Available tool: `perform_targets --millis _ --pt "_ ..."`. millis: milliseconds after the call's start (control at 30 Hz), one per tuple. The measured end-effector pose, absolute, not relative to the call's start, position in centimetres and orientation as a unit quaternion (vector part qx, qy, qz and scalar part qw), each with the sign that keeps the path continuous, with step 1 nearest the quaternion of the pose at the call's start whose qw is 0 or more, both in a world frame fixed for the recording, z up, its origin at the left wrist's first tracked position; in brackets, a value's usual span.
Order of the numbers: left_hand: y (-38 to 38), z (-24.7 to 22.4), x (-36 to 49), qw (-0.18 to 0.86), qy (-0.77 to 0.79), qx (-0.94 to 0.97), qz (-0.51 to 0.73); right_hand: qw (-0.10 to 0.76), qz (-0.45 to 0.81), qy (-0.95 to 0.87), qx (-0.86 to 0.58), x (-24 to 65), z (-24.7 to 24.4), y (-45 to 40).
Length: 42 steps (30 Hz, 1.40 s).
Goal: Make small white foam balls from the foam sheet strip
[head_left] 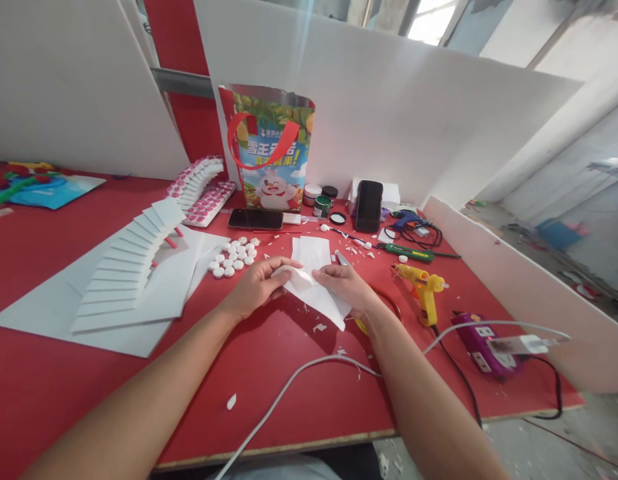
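Observation:
My left hand (263, 283) pinches the left edge of a thin, soft-looking white sheet (323, 300), which is curled near its top. Opposite, my right hand (346, 285) grips the same sheet, with fingers closed over its upper right part. I cannot tell whether it is paper or thin foam. Scissors lie by my right hand; the blade (343, 259) shows above it and a yellow handle (361, 325) below, the middle being hidden. Another white piece (311, 251) lies flat just beyond. Left of my left hand is a group of small round white pieces (233, 257).
A fanned white board structure (123, 260) stands at left. Behind are a colourful bag (273, 153), a phone (256, 219), and paint jars (322, 205). At right lie a yellow glue gun (423, 290), a green-handled tool (407, 251) and a purple power strip (483, 343). A white cable (299, 370) crosses the front.

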<state>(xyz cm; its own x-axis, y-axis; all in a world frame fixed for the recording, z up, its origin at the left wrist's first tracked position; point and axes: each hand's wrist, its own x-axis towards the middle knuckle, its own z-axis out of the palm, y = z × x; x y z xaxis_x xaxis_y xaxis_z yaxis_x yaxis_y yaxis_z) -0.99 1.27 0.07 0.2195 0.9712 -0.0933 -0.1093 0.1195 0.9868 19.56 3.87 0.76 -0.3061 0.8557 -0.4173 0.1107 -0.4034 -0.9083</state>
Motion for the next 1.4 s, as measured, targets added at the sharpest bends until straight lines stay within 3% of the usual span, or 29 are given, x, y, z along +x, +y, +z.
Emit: perform_targets --millis 267,767,1400 --pt "1.5 -0.3 -1.2 0.629 0.425 0.492 0.427 0.306 0.701 -0.497 -0.411 19.5 1.7 3.2" --pt "2.1 -1.1 -1.7 0.624 0.411 0.455 0.484 0.370 0.667 -0.456 -0.459 19.0 1.2 3.5" --pt "2.2 -1.3 -1.2 0.636 0.420 0.395 0.513 0.379 0.503 -0.628 -0.457 18.9 1.2 2.9"
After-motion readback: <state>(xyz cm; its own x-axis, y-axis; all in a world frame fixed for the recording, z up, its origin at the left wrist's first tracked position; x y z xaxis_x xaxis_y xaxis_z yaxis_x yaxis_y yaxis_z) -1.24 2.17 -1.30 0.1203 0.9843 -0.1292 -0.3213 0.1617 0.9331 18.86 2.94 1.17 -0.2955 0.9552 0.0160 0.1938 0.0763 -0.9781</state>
